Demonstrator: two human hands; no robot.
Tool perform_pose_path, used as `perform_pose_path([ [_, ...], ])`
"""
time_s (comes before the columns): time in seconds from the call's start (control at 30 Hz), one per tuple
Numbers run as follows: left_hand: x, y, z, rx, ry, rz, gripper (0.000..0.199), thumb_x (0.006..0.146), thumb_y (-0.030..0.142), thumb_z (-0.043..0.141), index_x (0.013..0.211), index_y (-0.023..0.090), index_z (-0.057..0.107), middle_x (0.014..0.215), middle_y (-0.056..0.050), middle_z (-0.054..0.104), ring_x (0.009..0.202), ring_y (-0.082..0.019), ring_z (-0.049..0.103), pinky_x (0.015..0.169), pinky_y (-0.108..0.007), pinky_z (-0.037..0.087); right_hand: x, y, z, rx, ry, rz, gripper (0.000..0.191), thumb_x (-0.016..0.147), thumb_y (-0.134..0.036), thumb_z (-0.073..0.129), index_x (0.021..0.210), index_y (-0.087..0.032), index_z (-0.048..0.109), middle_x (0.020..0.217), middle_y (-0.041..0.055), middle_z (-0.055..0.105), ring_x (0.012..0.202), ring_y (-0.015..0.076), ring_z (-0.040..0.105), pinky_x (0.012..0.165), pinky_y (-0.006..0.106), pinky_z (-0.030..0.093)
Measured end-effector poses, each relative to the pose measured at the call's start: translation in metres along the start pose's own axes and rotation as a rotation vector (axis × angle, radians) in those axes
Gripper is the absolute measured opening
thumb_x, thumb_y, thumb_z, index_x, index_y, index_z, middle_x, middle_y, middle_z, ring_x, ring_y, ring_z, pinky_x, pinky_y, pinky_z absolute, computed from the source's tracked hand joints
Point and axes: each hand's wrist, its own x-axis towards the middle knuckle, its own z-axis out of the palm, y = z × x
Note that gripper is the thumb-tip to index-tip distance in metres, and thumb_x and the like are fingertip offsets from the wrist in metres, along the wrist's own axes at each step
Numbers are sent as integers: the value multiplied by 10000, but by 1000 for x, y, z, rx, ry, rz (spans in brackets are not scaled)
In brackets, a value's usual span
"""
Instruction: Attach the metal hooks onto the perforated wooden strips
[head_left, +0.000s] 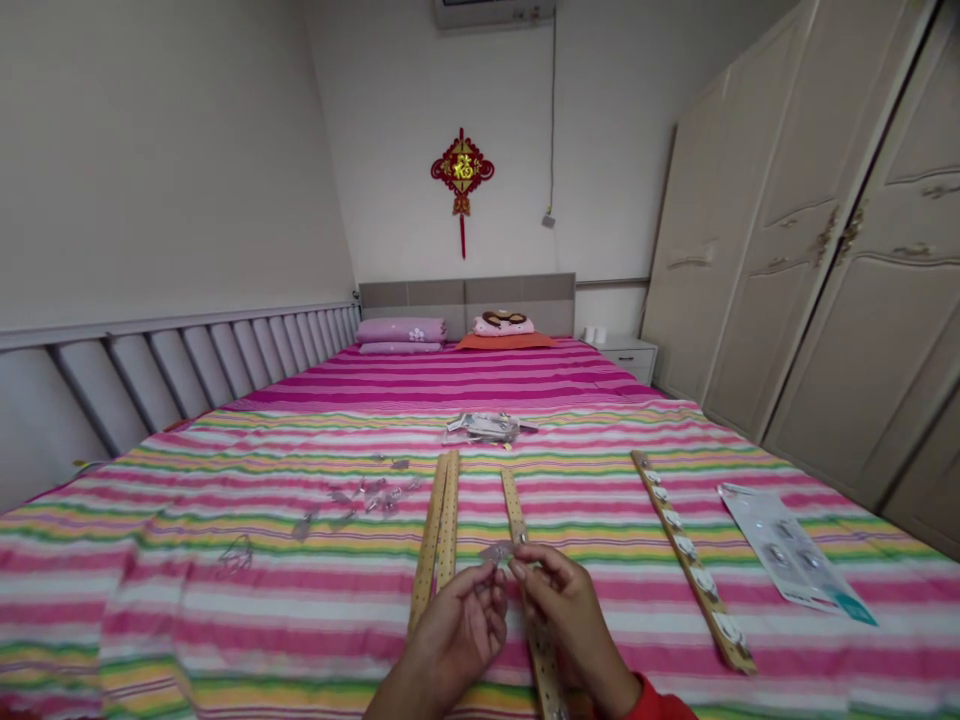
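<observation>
My left hand pinches a small clear plastic bag between thumb and forefinger, its other fingers loosely curled. The fingertips of my right hand are pinched at the bag's right edge. What lies inside the bag is too small to make out. Under my right hand runs a narrow wooden strip with holes, bearing small metal pieces and partly hidden by the hand. To the left, a pair of similar holed strips lies side by side, close to my left hand.
Small clear bags are scattered on the striped bedspread, near a thin tangled loop. Farther back lies a plastic-wrapped bundle. On the right are a wooden strip with white round pieces and a clear package.
</observation>
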Motion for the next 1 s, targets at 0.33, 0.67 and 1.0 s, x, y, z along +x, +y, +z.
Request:
perform_pose_path([
  [0.33, 5, -15, -13, 830, 141, 883, 169, 743, 337, 660, 730, 187, 584, 714, -13, 668, 704, -146, 626, 669, -235, 470, -24, -1, -3, -29, 169, -37, 362, 646, -521, 728, 687, -181, 610, 497, -61, 454, 426, 87, 369, 395, 209, 292],
  [0.67, -9, -23, -8, 1178, 89, 1007, 68, 772, 255, 635, 810, 267, 690, 867, -50, 692, 865, -205, 618, 845, -274, 468, -36, -2, -1, -409, 166, -449, 150, 776, -344, 662, 866, -226, 685, 757, 41, 624, 641, 169, 565, 574, 258, 458],
  [1.0, -19, -27, -2, 713, -70, 743, 175, 646, 67, 730, 708, 229, 710, 874, -79, 659, 941, -218, 570, 903, -228, 422, -14, -10, -14, -44, 159, -9, 326, 613, -483, 757, 731, -184, 702, 599, 16, 623, 514, 142, 503, 461, 244, 386],
])
